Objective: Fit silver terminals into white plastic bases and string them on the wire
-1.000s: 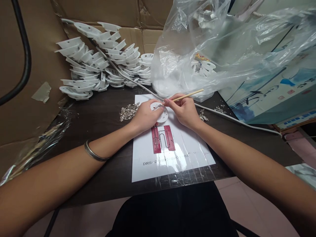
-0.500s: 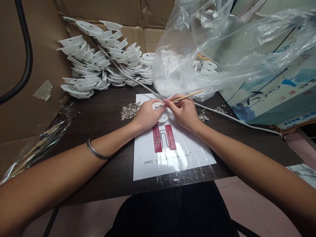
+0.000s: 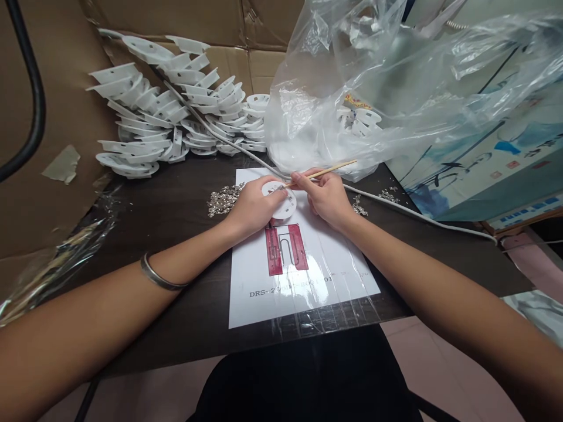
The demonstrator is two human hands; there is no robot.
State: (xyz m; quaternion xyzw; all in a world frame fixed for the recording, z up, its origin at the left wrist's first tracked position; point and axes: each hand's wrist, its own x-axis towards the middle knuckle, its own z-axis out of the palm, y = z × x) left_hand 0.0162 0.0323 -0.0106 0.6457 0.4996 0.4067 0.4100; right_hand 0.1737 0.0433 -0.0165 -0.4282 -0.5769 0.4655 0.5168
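Note:
My left hand (image 3: 255,202) is closed on the left side of a round white plastic disc (image 3: 285,206) with small slots, its thumb lying across the disc's face. A thin wooden stick (image 3: 333,169) is pinched in my right hand (image 3: 326,193), and its tip points down at the disc close to my left thumb. A small metal piece seems to sit at that tip, too small to make out well. Under both hands lies a white printed sheet (image 3: 259,310) with a red-backed drawing (image 3: 287,249) and printed letters, covered by clear film.
Small metal clips (image 3: 223,200) are heaped left of my hands, with smaller piles (image 3: 359,206) at right. Stacked white discs (image 3: 145,123) stand at the back left. A clear plastic bag (image 3: 303,111) and a grey cable (image 3: 422,215) lie behind. Cardboard (image 3: 57,88) walls the left.
The view has shifted slightly, moving the scene left. My right hand and stick have drawn back a little from the disc, and more of its face shows. Both grips stay the same.

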